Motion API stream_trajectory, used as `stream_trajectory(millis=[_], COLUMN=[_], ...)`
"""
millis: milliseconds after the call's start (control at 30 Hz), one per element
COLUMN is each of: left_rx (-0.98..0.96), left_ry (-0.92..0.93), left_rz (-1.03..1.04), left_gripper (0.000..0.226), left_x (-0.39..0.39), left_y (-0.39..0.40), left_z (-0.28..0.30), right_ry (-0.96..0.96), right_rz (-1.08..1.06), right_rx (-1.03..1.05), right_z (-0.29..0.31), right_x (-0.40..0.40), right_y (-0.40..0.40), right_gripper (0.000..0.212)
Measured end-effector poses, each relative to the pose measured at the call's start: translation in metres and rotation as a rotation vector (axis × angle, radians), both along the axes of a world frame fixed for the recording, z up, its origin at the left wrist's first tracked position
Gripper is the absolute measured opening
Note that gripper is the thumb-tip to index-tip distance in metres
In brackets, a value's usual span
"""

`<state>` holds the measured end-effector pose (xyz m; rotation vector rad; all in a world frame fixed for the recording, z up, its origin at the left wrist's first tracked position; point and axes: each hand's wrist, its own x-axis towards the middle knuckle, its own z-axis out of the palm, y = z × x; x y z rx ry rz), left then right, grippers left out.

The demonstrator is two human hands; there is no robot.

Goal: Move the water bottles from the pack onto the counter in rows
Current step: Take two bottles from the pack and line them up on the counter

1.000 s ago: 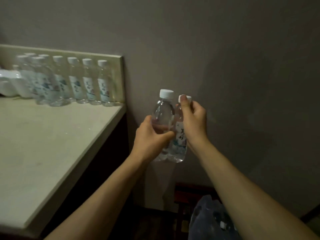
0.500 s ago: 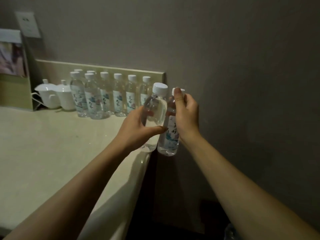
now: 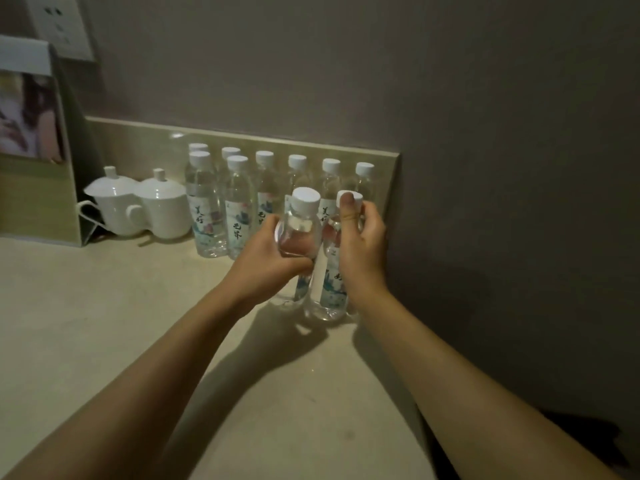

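Observation:
My left hand (image 3: 268,259) grips a clear water bottle (image 3: 300,233) with a white cap around its upper body. Beside it, my right hand (image 3: 362,244) grips a second bottle (image 3: 330,289), thumb up against its white cap. Both bottles are upright, close together, low over the beige counter (image 3: 104,323) near its right end; whether their bases touch it I cannot tell. Behind them, several bottles (image 3: 239,206) stand in rows against the backsplash. The pack is out of view.
Two white lidded cups (image 3: 138,206) sit left of the bottle rows. A framed card stand (image 3: 31,140) leans at the far left, under a wall socket (image 3: 59,26). The grey wall (image 3: 502,202) closes the counter's right side.
Both hands have carried the two bottles leftward from beside the counter's end to over the counter, and lower, in front of the standing rows. My view has turned left as well.

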<state>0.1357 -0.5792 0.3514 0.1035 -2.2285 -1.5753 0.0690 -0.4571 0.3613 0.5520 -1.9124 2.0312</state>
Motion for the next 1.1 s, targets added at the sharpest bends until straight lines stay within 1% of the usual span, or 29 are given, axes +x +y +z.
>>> stream_trajectory(millis=[200, 233, 300, 367, 500, 567, 633, 733, 867, 1000, 1100], left_rx=[0.085, 0.087, 0.053, -0.013, -0.309, -0.362, -0.4, -0.387, -0.355, -0.325, -0.338], left_ry=[-0.028, -0.019, -0.017, -0.015, 0.029, -0.012, -0.035, -0.028, -0.009, -0.005, -0.031], left_rz=[-0.132, -0.148, -0.19, -0.194, -0.113, -0.033, 0.024, 0.008, -0.007, 0.006, 0.077], left_gripper=[0.05, 0.048, 0.049, 0.05, 0.05, 0.055, 0.061, 0.059, 0.054, 0.055, 0.059], left_x=[-0.011, -0.011, -0.011, -0.008, 0.0, 0.001, -0.001, -0.001, 0.0, -0.002, 0.001], left_y=[-0.025, -0.028, -0.031, -0.032, -0.031, -0.031, -0.034, -0.037, -0.036, -0.037, -0.032], left_z=[-0.002, -0.004, -0.008, -0.01, -0.021, -0.029, -0.032, -0.032, -0.031, -0.034, -0.039], right_ry=[0.029, 0.036, 0.035, 0.014, 0.011, -0.033, -0.086, -0.128, -0.141, -0.147, -0.155], right_rz=[0.015, 0.021, 0.052, 0.078, -0.056, -0.038, 0.003, 0.014, -0.042, -0.124, -0.131], right_rx=[0.067, 0.092, 0.175, 0.317, 0.735, 0.84, 0.824, 0.791, 0.795, 0.793, 0.812], right_z=[-0.006, -0.009, -0.02, -0.034, -0.053, -0.056, -0.057, -0.056, -0.058, -0.059, -0.062], right_x=[0.001, 0.002, 0.007, 0.011, 0.013, 0.016, 0.018, 0.016, 0.015, 0.018, 0.022], right_y=[-0.011, -0.009, 0.001, 0.013, 0.031, 0.033, 0.032, 0.029, 0.021, 0.01, 0.011], right_gripper=[0.036, 0.04, 0.057, 0.071, 0.075, 0.082, 0.089, 0.092, 0.081, 0.082, 0.073])
